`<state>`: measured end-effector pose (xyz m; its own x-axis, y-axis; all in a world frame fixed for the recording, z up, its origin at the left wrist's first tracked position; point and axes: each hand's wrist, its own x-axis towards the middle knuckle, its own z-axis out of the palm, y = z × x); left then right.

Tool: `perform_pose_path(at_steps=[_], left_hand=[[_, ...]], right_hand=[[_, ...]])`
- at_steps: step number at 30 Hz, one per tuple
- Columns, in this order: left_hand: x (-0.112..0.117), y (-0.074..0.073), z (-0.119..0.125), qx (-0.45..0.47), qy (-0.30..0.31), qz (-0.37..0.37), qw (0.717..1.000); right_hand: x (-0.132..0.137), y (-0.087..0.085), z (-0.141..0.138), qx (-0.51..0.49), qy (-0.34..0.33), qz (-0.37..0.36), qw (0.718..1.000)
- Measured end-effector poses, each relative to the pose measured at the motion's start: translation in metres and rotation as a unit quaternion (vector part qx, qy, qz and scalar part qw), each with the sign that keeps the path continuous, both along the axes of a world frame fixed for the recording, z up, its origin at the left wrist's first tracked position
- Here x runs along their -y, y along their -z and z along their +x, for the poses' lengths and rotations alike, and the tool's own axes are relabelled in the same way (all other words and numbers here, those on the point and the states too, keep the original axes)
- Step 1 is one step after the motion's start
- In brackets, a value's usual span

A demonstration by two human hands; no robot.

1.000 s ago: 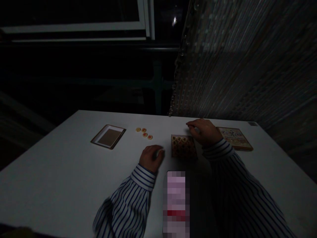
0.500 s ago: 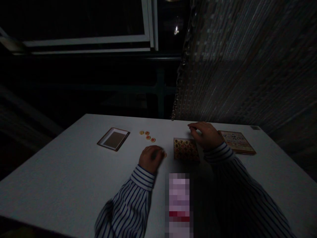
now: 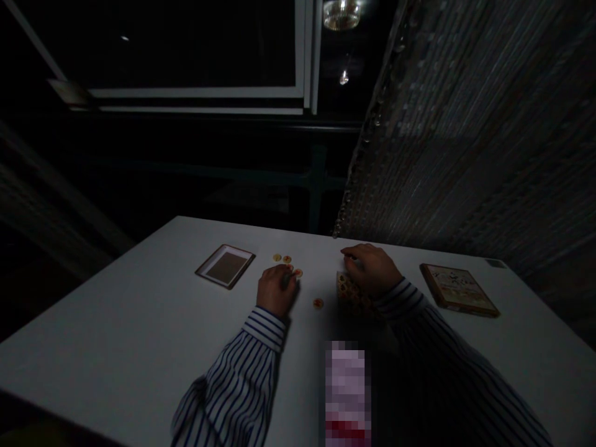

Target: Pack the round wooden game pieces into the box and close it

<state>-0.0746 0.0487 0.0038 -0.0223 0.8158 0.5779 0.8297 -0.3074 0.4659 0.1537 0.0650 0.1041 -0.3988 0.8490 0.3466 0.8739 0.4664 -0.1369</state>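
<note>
My left hand (image 3: 278,289) is curled on the white table with its fingertips on a round xiangqi piece (image 3: 289,267), which they partly cover. Close by lie a pale piece (image 3: 277,257) and pieces with red marks (image 3: 298,273). Another red-marked piece (image 3: 318,303) lies alone, nearer to me. My right hand (image 3: 371,268) hovers over an open box of xiangqi pieces (image 3: 352,297), hiding much of it. Its thumb and fingers are pinched together; whatever may be between them is too dark to make out.
On the left of the table (image 3: 153,335) lies a shallow box lid (image 3: 226,267), inside up. A flat box (image 3: 459,289) with a printed cover lies on the right. A bead curtain (image 3: 442,155) hangs behind the table's far right edge. The room is dark.
My left hand has left the lone piece and moved up-left to the group of pieces. My right hand has shifted left over the box of pieces. The camera view has turned slightly.
</note>
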Motion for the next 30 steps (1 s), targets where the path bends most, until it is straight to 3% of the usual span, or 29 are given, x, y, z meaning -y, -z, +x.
perform_pose_path(at_steps=[7,14,22,30], left_hand=[[0.001,0.020,-0.004,-0.040,-0.016,-0.031,0.999],[0.003,0.023,-0.003,-0.047,-0.019,-0.060,0.997],[0.002,0.027,-0.001,-0.025,-0.027,-0.054,0.998],[0.002,0.025,-0.001,-0.014,-0.026,-0.059,0.998]], right_hand=[[-0.016,0.013,-0.035,0.085,-0.036,-0.103,0.990],[-0.036,0.036,-0.065,0.154,-0.085,-0.168,0.970],[-0.049,0.056,-0.087,0.185,-0.094,-0.180,0.961],[-0.050,0.060,-0.095,0.195,-0.086,-0.177,0.961]])
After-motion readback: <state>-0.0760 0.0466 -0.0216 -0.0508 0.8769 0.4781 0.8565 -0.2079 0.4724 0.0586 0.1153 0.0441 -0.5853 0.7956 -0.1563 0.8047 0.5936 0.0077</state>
